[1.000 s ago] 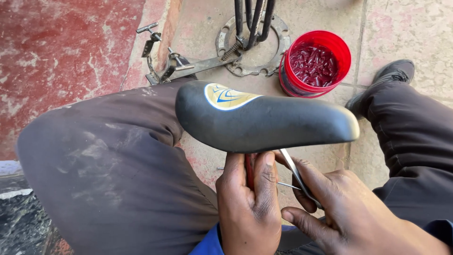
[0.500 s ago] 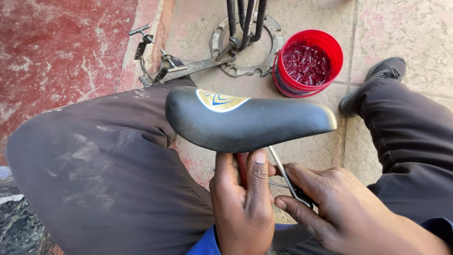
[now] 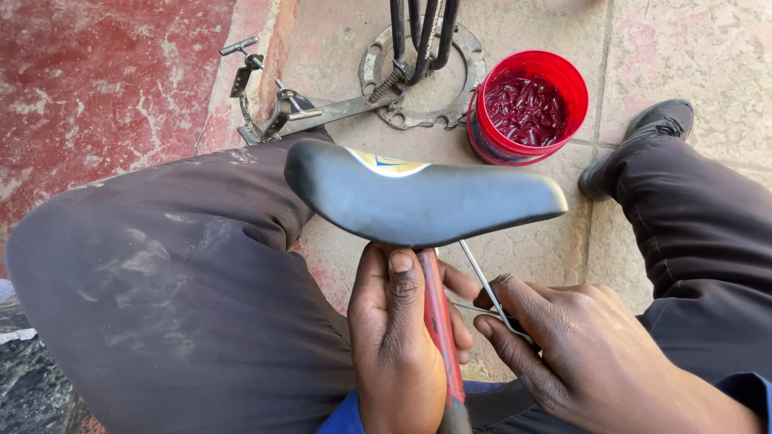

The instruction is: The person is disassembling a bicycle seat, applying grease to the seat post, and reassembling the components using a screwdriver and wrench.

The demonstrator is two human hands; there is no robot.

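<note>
Head view: your left hand is wrapped tight around the red metal post under the black padded bicycle saddle, centre frame. At 4 o'clock, your right hand pinches a thin silver spanner; keep the post steady and turn squarely.

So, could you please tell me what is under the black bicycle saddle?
Under the bicycle saddle, the left hand grips a red post, and the right hand holds a thin metal tool. The saddle hides the clamp.
</note>
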